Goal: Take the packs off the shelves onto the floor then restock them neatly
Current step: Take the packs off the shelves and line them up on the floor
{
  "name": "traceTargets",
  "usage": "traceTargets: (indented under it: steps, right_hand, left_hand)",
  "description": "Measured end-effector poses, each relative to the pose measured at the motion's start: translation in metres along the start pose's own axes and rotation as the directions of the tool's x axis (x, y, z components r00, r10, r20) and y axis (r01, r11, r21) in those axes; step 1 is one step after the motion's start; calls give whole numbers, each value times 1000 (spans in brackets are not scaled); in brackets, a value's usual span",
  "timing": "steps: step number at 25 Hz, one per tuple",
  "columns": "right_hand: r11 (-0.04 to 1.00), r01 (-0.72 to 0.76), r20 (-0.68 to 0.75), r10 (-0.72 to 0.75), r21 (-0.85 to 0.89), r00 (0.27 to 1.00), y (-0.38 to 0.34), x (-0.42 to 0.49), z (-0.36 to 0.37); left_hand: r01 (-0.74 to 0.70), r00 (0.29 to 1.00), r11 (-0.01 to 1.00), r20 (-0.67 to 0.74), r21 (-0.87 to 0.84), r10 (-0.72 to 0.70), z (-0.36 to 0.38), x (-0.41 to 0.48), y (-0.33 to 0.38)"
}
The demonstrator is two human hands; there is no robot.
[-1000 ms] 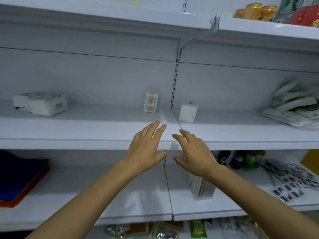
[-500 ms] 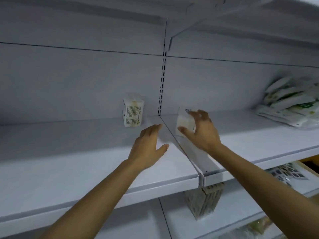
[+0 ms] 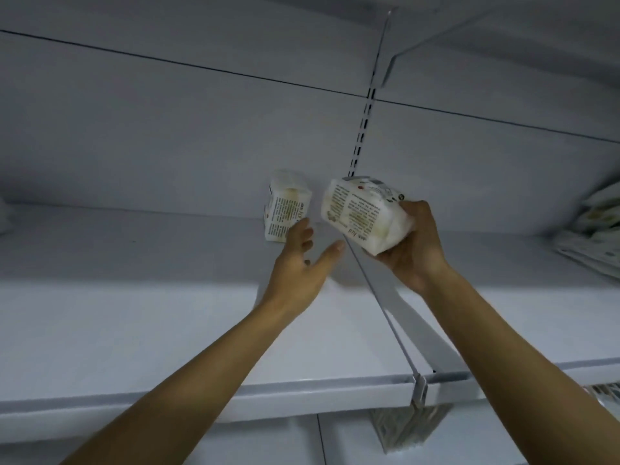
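Two packs matter here. A second ago both stood at the back of the shelf (image 3: 134, 297), and your hands hovered spread in front of it. Half a second ago your right hand (image 3: 414, 253) had closed on the right-hand one. Now that lifted pack (image 3: 360, 214) is clear of the shelf. It is tilted, printed face toward you, with your fingers and thumb curled round its right end. You hold it in the air just over the seam between the two shelf boards.

Your left hand (image 3: 300, 263) has pushed forward, fingers spread and relaxed, thumb out, holding nothing. Its fingertips overlap the lower corner of the second pack (image 3: 285, 204). That one stands upright against the back wall, left of the slotted upright (image 3: 364, 122). Contact not confirmed: you may be touching it or just short.

Meaning: the first pack is off and the second looks next, probably a left-hand grab. Neither is on the floor yet. The stack of packets (image 3: 600, 229) at the far right of the shelf lies well apart from both hands and probably has to come down too.
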State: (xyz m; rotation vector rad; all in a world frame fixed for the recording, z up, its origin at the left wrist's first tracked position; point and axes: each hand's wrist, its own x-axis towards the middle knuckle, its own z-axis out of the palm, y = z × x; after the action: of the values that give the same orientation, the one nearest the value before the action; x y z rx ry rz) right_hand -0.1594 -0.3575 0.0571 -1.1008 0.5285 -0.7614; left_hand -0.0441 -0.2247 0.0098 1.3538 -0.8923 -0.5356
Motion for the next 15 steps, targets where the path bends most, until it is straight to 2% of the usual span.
traceTargets:
  steps: [2,4,6,8,10,12,14,15]
  right_hand:
    - [993,-82,204,63,86,977,6,-9,17]
    - [984,-179,305,167,13,938,23,-12,31]
    - [961,-221,308,262,-164,915,40,-9,39]
    - [907,-188,215,283,-378,935,49,-4,45]
    - [800,-69,92,154,-596,984,52,6,50]
    - [691,139,59,-138,-710,989,47,20,60]
    - [532,342,115,-412,-775,904,39,40,71]
    - [435,395,160,-484,-809,860,34,54,77]
  left_hand:
    - [81,996,970,39,-228,-75,-5,0,7]
    - [95,995,902,44,-421,-85,-12,1,9]
    - [81,990,821,-48,-565,-130,-22,5,7]
    - [4,962,831,-224,-556,-155,-33,8,6]
    - [-81,908,893,-402,-443,-117,-39,10,3]
    - [-120,842,941,-534,-316,-72,-42,11,1]
    - [-82,824,990,-566,-117,1,-41,11,-3]
    - [-54,846,998,-532,-11,40,-39,12,-6]
